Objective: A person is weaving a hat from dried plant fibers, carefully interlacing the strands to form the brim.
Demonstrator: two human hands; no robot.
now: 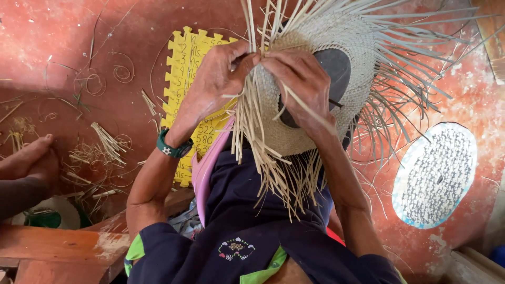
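- Left hand [218, 79] raised at centre of the view, fingers pinched on thin straw strands [251, 31] at the left edge of the half-woven straw hat [315, 79].
- Right hand [300, 84] spread over the hat's woven crown, fingers pressing down on it and clamping a strand or two; exact grip on single strands hard to tell under the fingers.
- Hat held over the lap, just in front of the body, pulled over a dark rounded form [334, 68] that shows through the unwoven opening.
- Loose unwoven straw ends fanning out from the hat to the far side and right, and hanging down towards the near side over the dark blue garment [247, 210].
- Green wristband [172, 149] on the left wrist.
- Yellow foam mat [185, 63] with handwritten marks lying on the red floor [63, 37], partly behind the left forearm.
- Straw offcuts [102, 142] scattered on the floor at left.
- Another person's bare foot [26, 158] at the far left edge, resting near the offcuts.
- Round woven disc with pale blue rim [435, 173] lying on the floor at right, well apart from the hat.
- Wooden board [58, 247] at near left.
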